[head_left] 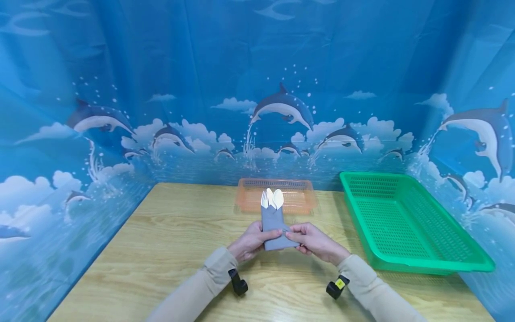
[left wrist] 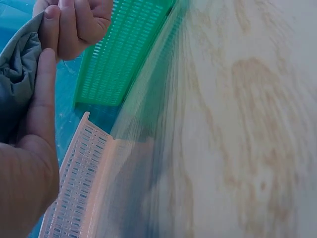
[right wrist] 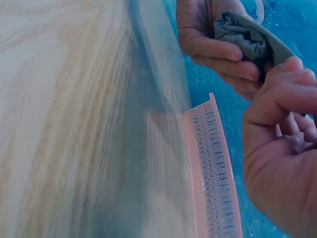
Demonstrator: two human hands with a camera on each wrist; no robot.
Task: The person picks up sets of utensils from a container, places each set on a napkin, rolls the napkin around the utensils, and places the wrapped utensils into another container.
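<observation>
In the head view a folded grey cloth napkin (head_left: 272,218) stands over the table with cutlery tops poking out. A fork (head_left: 264,199) is at the left and a spoon (head_left: 278,198) at the right; between them is a third light piece, its lower part hidden in the cloth. My left hand (head_left: 250,240) grips the napkin's left side, thumb across the front. On the other side my right hand (head_left: 318,242) pinches a corner of cloth pulled out to the right. The right wrist view shows the bunched lower end of the napkin (right wrist: 242,37) between both hands.
Behind the napkin lies a shallow orange plastic basket (head_left: 295,208) at the table's back edge. To the right is a large green perforated basket (head_left: 402,259). A blue dolphin-print curtain (head_left: 225,67) surrounds the wooden table (head_left: 161,250).
</observation>
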